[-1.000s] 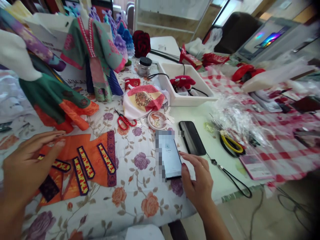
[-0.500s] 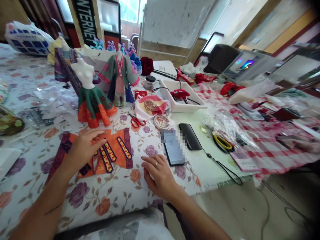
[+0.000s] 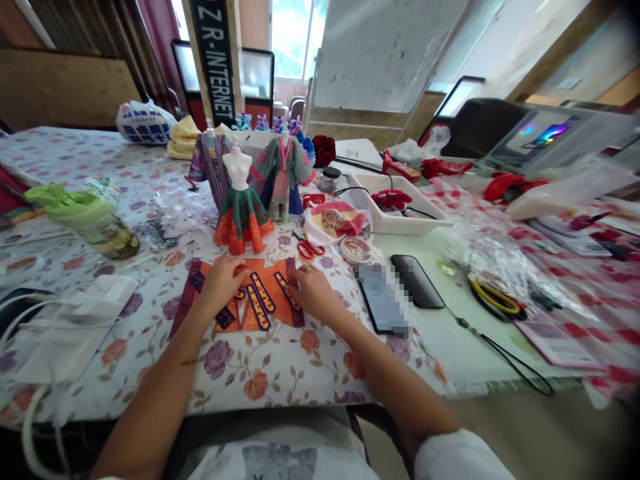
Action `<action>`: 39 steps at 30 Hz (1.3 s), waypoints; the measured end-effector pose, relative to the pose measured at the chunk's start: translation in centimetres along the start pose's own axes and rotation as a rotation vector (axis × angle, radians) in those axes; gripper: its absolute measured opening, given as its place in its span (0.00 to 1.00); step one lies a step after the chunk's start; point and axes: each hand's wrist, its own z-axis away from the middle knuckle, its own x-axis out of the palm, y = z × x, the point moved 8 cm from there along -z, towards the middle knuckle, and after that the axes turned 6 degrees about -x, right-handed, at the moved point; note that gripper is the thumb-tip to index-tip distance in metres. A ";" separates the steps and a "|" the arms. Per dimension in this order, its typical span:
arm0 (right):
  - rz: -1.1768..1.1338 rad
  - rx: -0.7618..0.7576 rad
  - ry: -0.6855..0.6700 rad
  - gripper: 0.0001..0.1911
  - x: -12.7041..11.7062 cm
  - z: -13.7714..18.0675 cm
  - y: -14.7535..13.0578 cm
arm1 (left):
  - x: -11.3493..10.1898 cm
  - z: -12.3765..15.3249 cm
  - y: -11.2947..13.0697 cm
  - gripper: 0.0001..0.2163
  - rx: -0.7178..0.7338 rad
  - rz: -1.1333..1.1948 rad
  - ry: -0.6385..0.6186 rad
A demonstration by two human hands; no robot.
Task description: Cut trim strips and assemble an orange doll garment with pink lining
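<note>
An orange cloth garment piece (image 3: 265,293) lies flat on the floral tablecloth (image 3: 260,380), edged with purple bands and yellow-patterned trim. My left hand (image 3: 223,285) rests on its left half, and my right hand (image 3: 313,292) rests on its right edge, fingers on the trim. Neither hand is lifting the cloth. Just beyond it stands a white mannequin (image 3: 237,168) wearing a green and orange skirt. Red-handled scissors (image 3: 309,249) lie close to my right hand, and a smartphone with a blurred screen (image 3: 383,300) lies to its right.
A black phone (image 3: 417,281) lies beside the smartphone. Behind stand a white tray (image 3: 400,223) holding red items and a dressed mannequin (image 3: 283,180). Crumpled clear plastic (image 3: 500,287) sits on red-checked cloth (image 3: 575,333) at right; a green-topped bottle (image 3: 85,220) and white cables (image 3: 65,333) lie left.
My right hand has moved left from beside the smartphone onto the orange cloth. My left hand has shifted right over it. The view has risen and widened, showing more of the table.
</note>
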 end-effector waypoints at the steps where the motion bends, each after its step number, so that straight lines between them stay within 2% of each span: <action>1: 0.000 0.013 0.002 0.08 0.2 -1.0 -0.1 | 0.3 0.0 0.2 0.10 0.013 0.013 -0.006; 5: -0.049 0.051 0.010 0.04 1.2 -2.9 -0.4 | 1.5 -0.2 0.9 0.06 0.035 0.071 -0.036; 9: -0.168 0.072 0.056 0.04 1.4 -2.1 0.0 | 1.5 -0.1 1.2 0.05 0.027 0.187 -0.051; 14: -0.405 0.083 0.171 0.02 0.3 -0.5 2.0 | 0.8 0.1 0.9 0.09 -0.063 0.428 -0.040; 17: -0.564 0.072 0.223 0.03 -1.4 0.9 3.1 | 0.3 0.3 1.3 0.12 -0.104 0.569 -0.051; 20: -0.915 0.035 0.296 0.10 -4.0 2.5 3.6 | -0.3 0.8 3.4 0.15 -0.106 0.705 -0.149; 22: -1.048 -0.005 0.280 0.12 -5.1 3.0 3.5 | 0.2 1.5 5.6 0.16 -0.102 0.828 -0.331; 24: -0.974 -0.040 0.210 0.12 -5.2 2.6 3.1 | 0.9 2.2 7.8 0.14 -0.062 0.846 -0.485; 25: -0.867 -0.044 0.168 0.11 -4.7 2.1 2.9 | 1.1 2.3 8.6 0.12 -0.022 0.795 -0.506; 27: -0.575 -0.018 0.094 0.10 -3.2 0.9 3.1 | 1.6 1.9 9.1 0.10 0.059 0.589 -0.441; 30: -0.359 0.040 0.096 0.11 -1.5 -0.2 3.9 | 1.7 0.5 7.1 0.12 0.071 0.293 -0.266; 34: -0.251 0.066 0.130 0.09 -1.4 0.2 4.0 | -0.4 -0.8 2.8 0.14 0.002 0.129 -0.097; 37: -0.211 0.027 0.106 0.05 -1.4 0.7 2.6 | -1.6 -0.6 0.9 0.08 -0.019 0.058 -0.101; 39: -0.197 -0.013 0.080 0.04 -1.1 0.8 1.3 | -1.5 -0.1 0.7 0.05 -0.001 0.036 -0.145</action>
